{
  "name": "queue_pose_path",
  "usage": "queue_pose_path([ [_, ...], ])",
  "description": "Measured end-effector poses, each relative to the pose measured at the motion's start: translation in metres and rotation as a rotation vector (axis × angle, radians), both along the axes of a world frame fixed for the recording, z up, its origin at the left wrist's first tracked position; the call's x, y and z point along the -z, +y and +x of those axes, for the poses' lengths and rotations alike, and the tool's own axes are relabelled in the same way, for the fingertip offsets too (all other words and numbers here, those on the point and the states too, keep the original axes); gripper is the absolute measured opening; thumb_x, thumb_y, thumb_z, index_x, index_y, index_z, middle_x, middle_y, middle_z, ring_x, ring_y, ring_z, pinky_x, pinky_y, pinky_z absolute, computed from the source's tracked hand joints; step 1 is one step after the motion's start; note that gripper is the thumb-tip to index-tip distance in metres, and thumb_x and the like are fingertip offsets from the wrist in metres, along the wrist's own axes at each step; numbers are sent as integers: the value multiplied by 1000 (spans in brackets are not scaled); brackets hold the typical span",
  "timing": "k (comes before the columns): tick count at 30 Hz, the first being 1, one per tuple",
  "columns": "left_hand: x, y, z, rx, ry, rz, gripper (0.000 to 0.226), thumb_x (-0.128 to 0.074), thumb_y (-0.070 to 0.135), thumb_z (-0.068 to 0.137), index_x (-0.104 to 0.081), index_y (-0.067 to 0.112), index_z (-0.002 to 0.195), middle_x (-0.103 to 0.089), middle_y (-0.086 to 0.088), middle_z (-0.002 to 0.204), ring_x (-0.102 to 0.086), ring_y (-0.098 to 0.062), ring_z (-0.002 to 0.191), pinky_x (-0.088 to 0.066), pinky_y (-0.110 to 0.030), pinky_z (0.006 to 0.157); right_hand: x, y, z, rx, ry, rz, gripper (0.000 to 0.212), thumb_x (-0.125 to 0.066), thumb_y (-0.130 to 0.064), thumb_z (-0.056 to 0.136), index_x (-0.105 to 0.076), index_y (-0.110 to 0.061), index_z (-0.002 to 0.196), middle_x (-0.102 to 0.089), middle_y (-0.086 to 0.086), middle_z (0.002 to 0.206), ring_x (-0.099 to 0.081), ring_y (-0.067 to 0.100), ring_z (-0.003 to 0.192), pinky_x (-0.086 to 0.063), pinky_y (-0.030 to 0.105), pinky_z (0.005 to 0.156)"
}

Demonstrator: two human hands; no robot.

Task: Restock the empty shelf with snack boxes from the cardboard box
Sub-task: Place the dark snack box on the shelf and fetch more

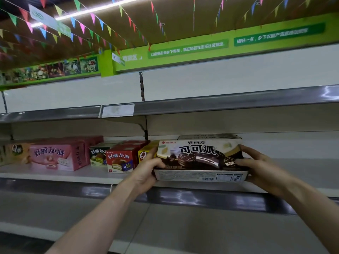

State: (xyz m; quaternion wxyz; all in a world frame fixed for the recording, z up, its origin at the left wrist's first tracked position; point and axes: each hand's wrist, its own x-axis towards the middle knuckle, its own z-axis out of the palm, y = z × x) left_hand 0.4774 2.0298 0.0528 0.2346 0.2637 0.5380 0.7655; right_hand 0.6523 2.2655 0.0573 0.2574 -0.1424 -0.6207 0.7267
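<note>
Your left hand (148,165) and right hand (256,164) hold the dark cocoa pie box (200,156) by its two short ends. Each grip is curled round an end, so neither hand is free. The box is at the front of the middle shelf (293,167), tipped so that its barcoded underside faces you; you cannot tell whether its rear edge touches the shelf board. From what lies there, the restock looks partly done. A pink box (55,156), a green box (98,155), a red box (120,159) and a yellow box (145,152) stand in a row to the left, and the pale top of another box (207,136) shows just behind the one you hold. The shelf to the right of your right hand is bare, and so is the upper shelf (220,103), so a good deal seems left. The cardboard box is out of view, so you cannot tell how many boxes remain in it. The yellow box is just beside your left hand, which makes that side tight, while the right side is open. Overhead, the upper shelf's bracket (145,128) hangs near the box's top left corner, and the box behind limits how deep you can push. Below, the price rail (183,197) juts out under your wrists.
</note>
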Motion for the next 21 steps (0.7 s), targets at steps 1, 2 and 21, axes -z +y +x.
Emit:
queue_pose_path([
  [1, 0, 1, -1, -2, 17, -18, 71, -36, -18, 80, -53, 27, 132, -68, -11, 110, -62, -25, 93, -51, -35, 72, 0, 0, 1, -2, 5, 12, 59, -53, 9, 89, -47, -22, 139, -61, 17, 124, -64, 29, 93, -50, 35, 66],
  [2, -1, 2, -2, -12, 32, -36, 74, -35, -21, 79, -51, 28, 132, -67, -11, 111, -61, -25, 94, -51, -33, 72, -1, 1, 2, -9, 8, 29, 60, -52, 11, 88, -47, -22, 138, -61, 17, 123, -64, 29, 92, -50, 34, 67],
  [21, -16, 67, 0, -393, 1002, -935, 90, -75, 36, 80, -18, 38, 150, -31, -8, 151, -41, -32, 133, -42, -46, 106, -7, 28, -7, 223, -337, 680, 74, -79, 3, 70, -42, -10, 132, -59, 1, 95, -57, 19, 91, -48, 29, 77],
])
